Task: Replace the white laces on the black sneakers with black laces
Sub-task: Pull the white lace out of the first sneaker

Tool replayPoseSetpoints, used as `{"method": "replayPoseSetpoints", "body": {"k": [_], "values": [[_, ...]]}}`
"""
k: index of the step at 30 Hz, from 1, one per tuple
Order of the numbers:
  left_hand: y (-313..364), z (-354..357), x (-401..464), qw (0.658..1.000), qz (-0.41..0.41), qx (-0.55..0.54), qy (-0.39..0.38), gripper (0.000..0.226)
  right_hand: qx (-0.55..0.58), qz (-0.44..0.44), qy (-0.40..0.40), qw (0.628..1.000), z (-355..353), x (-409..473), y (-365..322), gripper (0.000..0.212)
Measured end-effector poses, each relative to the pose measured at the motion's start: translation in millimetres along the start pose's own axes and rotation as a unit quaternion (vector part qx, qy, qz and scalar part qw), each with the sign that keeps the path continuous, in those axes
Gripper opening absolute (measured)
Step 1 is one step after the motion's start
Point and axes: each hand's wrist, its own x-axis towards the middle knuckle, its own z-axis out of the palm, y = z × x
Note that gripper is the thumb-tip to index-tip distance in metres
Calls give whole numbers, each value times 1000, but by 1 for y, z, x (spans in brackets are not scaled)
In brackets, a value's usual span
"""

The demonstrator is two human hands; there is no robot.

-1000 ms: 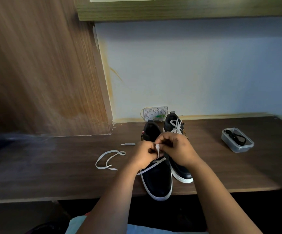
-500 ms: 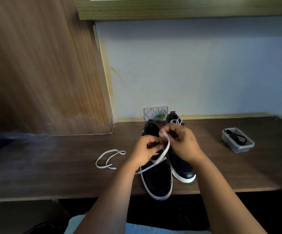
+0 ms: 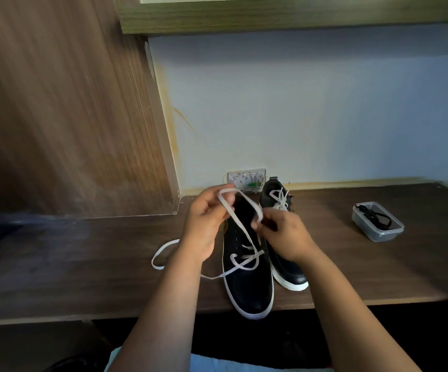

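Left hand (image 3: 206,224) hides part of the loose white lace (image 3: 164,253) at 9 o'clock; right hand (image 3: 284,234) covers the far sneaker's (image 3: 287,272) middle. Tub (image 3: 377,221) contents too small to tell.

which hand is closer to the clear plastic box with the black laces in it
Right. The right hand pinches the white lace over the sneakers, with bare desk between it and the box. The left hand holds the lace's loop farther away, beyond the right hand.
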Motion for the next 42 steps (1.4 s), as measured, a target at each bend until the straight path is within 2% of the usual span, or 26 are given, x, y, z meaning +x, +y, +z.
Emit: {"method": "replayPoseSetpoints", "body": {"k": [2,3,5,8,9,11,13,14,15,16,17,18,19,20,21,22,24,27,28,30,32,34,36,38,40,42], "values": [[-11,-8,0,980,-39,172,-91,31,124,-31,39,991,-2,4,-9,6],[-16,-7,-2,965,-65,222,-125,29,181,-48,40,982,-2,5,-14,7],[-19,3,-10,952,-116,243,-143,11,250,-75,22,965,-3,7,-20,5],[-12,12,-13,961,-170,176,-127,17,254,-60,11,965,1,7,-17,18],[-9,9,-9,973,-178,119,-83,18,231,-46,27,972,1,6,-14,24],[3,-5,1,982,-170,-27,79,18,156,-7,70,985,-2,5,-9,29],[17,-30,12,942,-138,-165,257,22,74,27,44,996,-8,3,-3,22],[21,-44,17,925,-124,-163,321,26,24,37,0,999,-11,2,0,18],[21,-58,20,919,-116,-105,362,30,-28,45,-53,997,-12,2,1,15],[21,-69,21,919,-129,26,371,34,-73,49,-98,991,-10,1,2,13],[17,-77,20,903,-166,215,334,36,-101,52,-128,985,-7,0,2,12],[12,-83,17,852,-207,404,261,38,-117,56,-150,980,-3,-1,1,11],[8,-81,10,790,-236,536,183,38,-128,60,-170,975,1,-2,-1,11],[5,-75,5,742,-259,607,116,35,-139,65,-191,970,5,-3,-3,13],[-1,-68,1,725,-271,628,76,38,-153,72,-212,963,9,-3,-4,16],[-6,-58,-1,718,-269,640,40,50,-169,76,-226,956,12,-3,-5,18],[-13,-33,-6,738,-258,623,-32,67,-192,77,-229,951,14,-3,-6,19],[-20,1,-13,819,-278,497,-67,56,-170,86,-247,950,8,-4,-7,29],[-23,7,-14,826,-273,488,-74,53,-155,88,-262,948,4,-5,-7,37],[-24,12,-17,815,-266,503,-107,55,-104,84,-274,952,-4,-7,-8,49],[-25,9,-17,805,-284,498,-154,66,-38,82,-250,964,-12,-8,-10,56],[-21,3,-16,808,-284,494,-152,70,22,102,-193,976,-21,-7,-10,63],[-14,-7,-12,848,-269,447,-94,61,52,140,-117,982,-29,-6,-6,68],[-7,-26,-3,850,-259,457,-26,53,62,192,-19,979,-35,-6,0,69],[0,-49,2,784,-264,562,-11,44,55,247,91,963,-38,-5,8,65],[10,-65,0,688,-311,656,-3,43,114,290,199,929,-42,-2,15,67]]}}
